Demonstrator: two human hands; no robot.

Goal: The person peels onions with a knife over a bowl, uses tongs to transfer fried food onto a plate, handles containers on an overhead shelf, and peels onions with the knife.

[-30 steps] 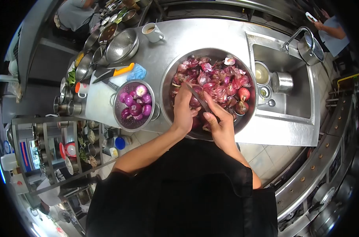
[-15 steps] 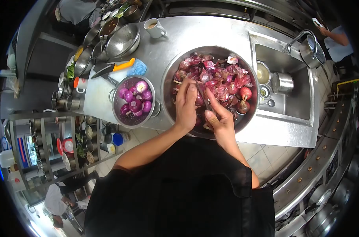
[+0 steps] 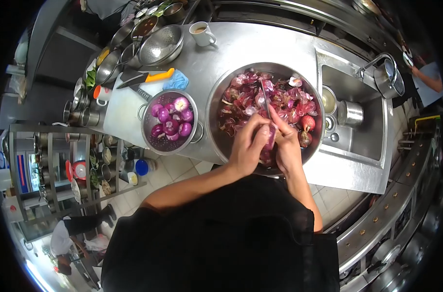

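While round purple-red onion (image 3: 270, 140) is gripped by left hand (image 3: 249, 150) over wide round steel bowl (image 3: 215, 119) of papery purple-red skins (image 3: 284, 92), slim metal knife (image 3: 266, 100) is clasped in right hand (image 3: 289, 148); cuts are best kept shallow, left thumb held clear of edge.

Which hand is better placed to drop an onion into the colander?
Probably the left hand: it is nearer the colander and seems to grip a red onion, while the right hand holds a knife.
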